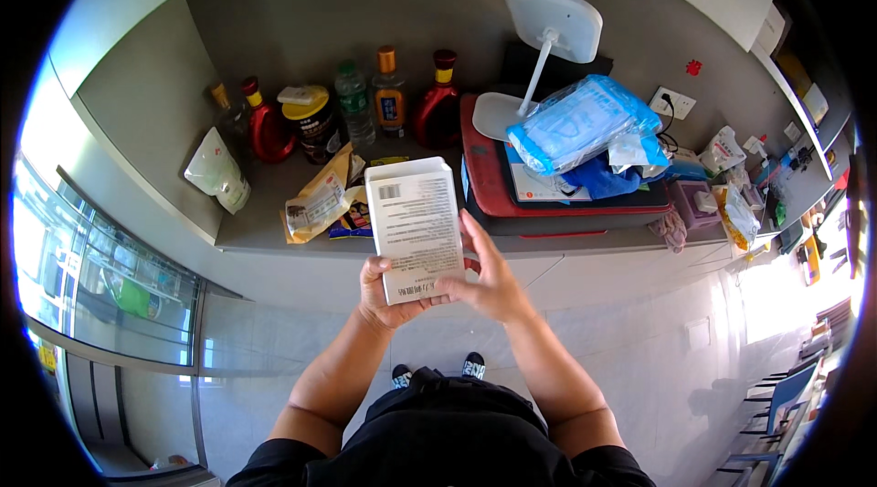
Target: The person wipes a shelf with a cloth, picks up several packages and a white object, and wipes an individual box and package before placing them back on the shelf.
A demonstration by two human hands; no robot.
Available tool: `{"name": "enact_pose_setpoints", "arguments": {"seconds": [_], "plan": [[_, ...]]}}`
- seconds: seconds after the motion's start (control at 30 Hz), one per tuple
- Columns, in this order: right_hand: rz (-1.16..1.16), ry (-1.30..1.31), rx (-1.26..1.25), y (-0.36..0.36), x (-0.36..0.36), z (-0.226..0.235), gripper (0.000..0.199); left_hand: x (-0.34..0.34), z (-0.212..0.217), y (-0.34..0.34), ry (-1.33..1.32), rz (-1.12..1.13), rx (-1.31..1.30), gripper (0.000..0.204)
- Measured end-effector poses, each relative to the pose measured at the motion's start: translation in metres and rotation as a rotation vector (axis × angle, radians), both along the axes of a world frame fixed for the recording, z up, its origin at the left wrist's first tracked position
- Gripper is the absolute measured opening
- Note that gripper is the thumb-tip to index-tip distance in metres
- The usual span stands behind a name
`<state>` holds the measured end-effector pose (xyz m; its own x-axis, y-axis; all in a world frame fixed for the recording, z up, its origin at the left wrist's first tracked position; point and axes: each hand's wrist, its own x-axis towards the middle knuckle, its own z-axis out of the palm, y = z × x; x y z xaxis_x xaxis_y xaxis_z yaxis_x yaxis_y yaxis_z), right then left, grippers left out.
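A flat white cardboard box (416, 236) with printed text and a barcode stands upright before me, its top flap raised. My left hand (378, 300) is closed round its lower left corner, thumb on the front and the other fingers underneath. At the lower right, my right hand (496, 280) lies against the box, its thumb over the printed face and its fingers along the right edge, some hidden behind. Just beyond the box, on the counter, lie a tan pouch (315, 204) and a small dark blue and yellow packet (354, 220), partly covered by the box.
Dark red bottles (269, 126), a clear bottle (354, 103) and a black tin (316, 131) line the niche's back. A white pouch (217, 172) stands left. Right, a red-black case (484, 185) bears a round-based stand (553, 26) and blue plastic packs (589, 121). A wall socket (674, 103) holds cords.
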<state>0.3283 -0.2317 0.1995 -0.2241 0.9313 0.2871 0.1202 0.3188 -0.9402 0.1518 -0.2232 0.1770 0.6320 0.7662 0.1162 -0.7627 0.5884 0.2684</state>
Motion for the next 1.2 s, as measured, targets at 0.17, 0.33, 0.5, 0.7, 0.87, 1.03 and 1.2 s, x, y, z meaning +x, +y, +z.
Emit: {"name": "enact_pose_setpoints", "arguments": {"seconds": [0.17,0.33,0.5,0.7,0.87,1.03,1.2], "plan": [[-0.006,-0.017,0.010,-0.001,0.005,-0.010,0.099,0.003,0.012,0.003,0.151,-0.049,-0.050,0.071],[-0.015,0.331,-0.122,0.004,0.010,-0.002,0.081,0.002,0.005,0.007,0.630,0.126,0.032,0.051],[-0.186,0.390,-0.047,0.032,0.014,0.019,0.050,0.020,0.010,0.001,0.761,0.404,0.281,0.062],[-0.316,0.362,0.038,0.025,0.004,0.007,0.033,0.020,0.017,0.021,1.038,0.846,0.726,0.068],[-0.332,0.410,0.008,0.025,-0.002,0.000,0.016,0.024,0.013,0.016,1.135,0.954,0.646,0.035],[-0.389,0.600,-0.066,0.023,-0.003,-0.001,0.009,0.025,0.003,0.005,1.127,0.922,0.492,0.013],[-0.351,0.666,-0.415,0.006,-0.003,-0.011,0.014,0.025,-0.016,-0.010,1.062,0.880,0.330,0.020]]}}
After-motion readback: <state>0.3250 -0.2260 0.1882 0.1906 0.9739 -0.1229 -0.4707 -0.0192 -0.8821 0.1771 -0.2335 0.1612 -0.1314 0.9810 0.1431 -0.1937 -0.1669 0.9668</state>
